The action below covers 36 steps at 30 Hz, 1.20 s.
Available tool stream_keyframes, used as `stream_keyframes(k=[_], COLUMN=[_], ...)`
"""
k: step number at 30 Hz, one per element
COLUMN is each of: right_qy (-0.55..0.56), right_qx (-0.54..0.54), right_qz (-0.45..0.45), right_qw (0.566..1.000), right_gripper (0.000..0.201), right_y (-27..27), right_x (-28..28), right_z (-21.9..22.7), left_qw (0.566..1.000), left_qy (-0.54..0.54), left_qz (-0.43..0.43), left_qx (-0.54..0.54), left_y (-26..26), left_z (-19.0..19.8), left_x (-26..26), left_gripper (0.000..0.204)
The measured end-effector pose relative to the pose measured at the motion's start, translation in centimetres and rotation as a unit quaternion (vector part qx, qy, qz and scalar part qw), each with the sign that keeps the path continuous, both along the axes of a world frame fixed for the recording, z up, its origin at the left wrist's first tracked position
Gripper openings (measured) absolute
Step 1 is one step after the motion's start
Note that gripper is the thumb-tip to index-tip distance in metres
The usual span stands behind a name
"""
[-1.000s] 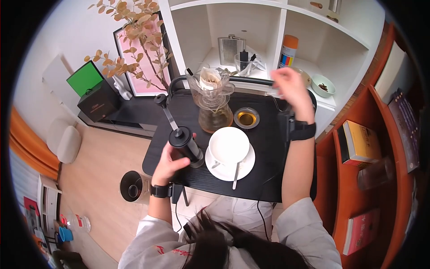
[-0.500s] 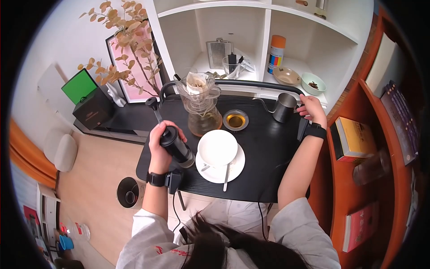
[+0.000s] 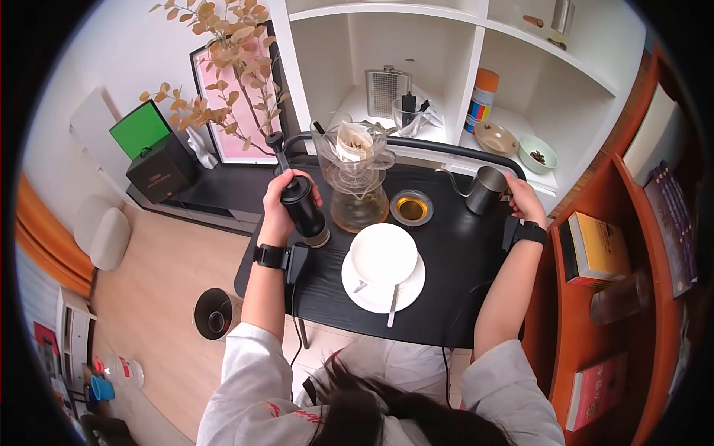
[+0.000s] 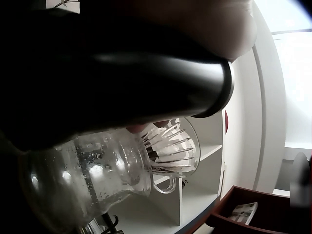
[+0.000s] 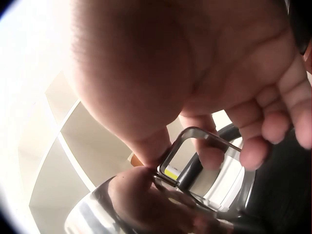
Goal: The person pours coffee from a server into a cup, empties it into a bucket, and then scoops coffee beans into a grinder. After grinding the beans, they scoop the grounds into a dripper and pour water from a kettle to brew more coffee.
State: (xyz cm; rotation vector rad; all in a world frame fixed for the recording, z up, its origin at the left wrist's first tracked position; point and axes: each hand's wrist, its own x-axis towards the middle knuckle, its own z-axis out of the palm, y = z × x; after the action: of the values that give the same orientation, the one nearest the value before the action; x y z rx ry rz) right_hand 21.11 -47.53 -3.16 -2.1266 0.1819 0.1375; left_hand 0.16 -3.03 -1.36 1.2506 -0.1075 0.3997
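My left hand (image 3: 277, 212) grips a black hand coffee grinder (image 3: 303, 205) around its body, its crank pointing up and away. In the left wrist view the grinder (image 4: 146, 83) lies across the top, with the glass carafe (image 4: 92, 175) behind it. My right hand (image 3: 526, 199) holds the handle of a steel gooseneck kettle (image 3: 486, 192) at the table's right, spout toward the left. The right wrist view has the thumb on top of the metal handle (image 5: 187, 134) and fingers curling by it. Left of centre, a glass dripper (image 3: 355, 175) with a paper filter (image 3: 354, 141) tops the carafe (image 3: 360, 214).
A white bowl (image 3: 384, 253) and a spoon (image 3: 393, 306) rest on a white plate (image 3: 413, 290) near the front edge. Behind is a small dish of amber liquid (image 3: 411, 208). A rail (image 3: 446, 143) borders the back of the black table (image 3: 454, 260); white shelves (image 3: 480, 44) stand beyond.
My left hand has closed round the grinder and moved it away from me, toward the carafe. My right hand has come down from above the kettle to its handle. The head view has shifted.
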Motion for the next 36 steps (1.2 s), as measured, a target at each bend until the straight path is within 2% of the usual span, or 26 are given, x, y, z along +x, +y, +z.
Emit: stream_keyframes(k=[3, 6, 9, 10, 13, 14, 17, 18, 21, 22, 25, 32, 36], right_qy=[-0.066, -0.1, -0.073, -0.078, -0.073, -0.067, -0.041, -0.055, -0.092, -0.084, -0.16, -0.267, -0.262], right_qx=[-0.025, 0.055, 0.315, 0.364, 0.404, 0.428, 0.491, 0.512, 0.523, 0.528, 0.485, 0.448, 0.437], right_qz=[0.008, 0.017, 0.0, -0.016, 0.01, -0.016, -0.04, -0.003, 0.029, 0.067, 0.142, 0.141, 0.216], right_qw=[0.997, 0.993, 0.946, 0.928, 0.912, 0.901, 0.869, 0.857, 0.847, 0.843, 0.848, 0.842, 0.833], right_gripper=[0.049, 0.039, 0.028, 0.021, 0.023, 0.025, 0.013, 0.013, 0.014, 0.016, 0.02, 0.023, 0.023], right_y=[0.1, 0.2, 1.5, 2.1, 2.9, 3.3, 3.8, 3.7, 3.9, 3.8, 5.0, 9.0, 10.4], right_x=[0.2, 1.4, 1.9, 1.7, 1.3, 1.3, 0.9, 0.6, -0.1, -0.6, -2.7, -9.8, -13.6], right_z=[-0.2, -1.4, -2.9, -2.8, -2.2, -2.1, -0.3, 0.5, 4.2, 5.3, 8.0, 13.1, 14.8], left_qw=[1.0, 0.999, 0.999, 1.0, 1.0, 1.0, 1.0, 1.0, 1.0, 1.0, 0.999, 0.999, 0.999], left_qy=[-0.012, -0.031, -0.03, -0.027, -0.02, -0.023, -0.03, -0.029, -0.03, -0.031, -0.035, -0.041, -0.039], left_qz=[-0.014, -0.015, -0.005, 0.0, 0.005, 0.003, -0.001, 0.0, 0.0, -0.001, 0.0, 0.009, 0.008], left_qx=[0.0, -0.018, -0.015, -0.009, -0.001, -0.002, -0.004, -0.004, -0.006, -0.007, -0.002, 0.025, 0.02], left_y=[0.4, 0.5, 0.4, 0.5, 0.6, 0.7, 0.8, 0.8, 0.9, 0.9, 0.9, 0.9, 0.9], left_z=[-0.4, -1.3, -2.0, -2.0, -2.0, -2.1, -2.3, -2.2, -2.4, -2.5, -2.5, -2.3, -2.4], left_x=[0.4, 0.6, 0.4, 0.4, 0.4, 0.5, 0.5, 0.5, 0.6, 0.6, 0.6, 0.3, 0.4], left_gripper=[0.046, 0.049, 0.054, 0.056, 0.057, 0.057, 0.057, 0.057, 0.057, 0.056, 0.056, 0.055, 0.054])
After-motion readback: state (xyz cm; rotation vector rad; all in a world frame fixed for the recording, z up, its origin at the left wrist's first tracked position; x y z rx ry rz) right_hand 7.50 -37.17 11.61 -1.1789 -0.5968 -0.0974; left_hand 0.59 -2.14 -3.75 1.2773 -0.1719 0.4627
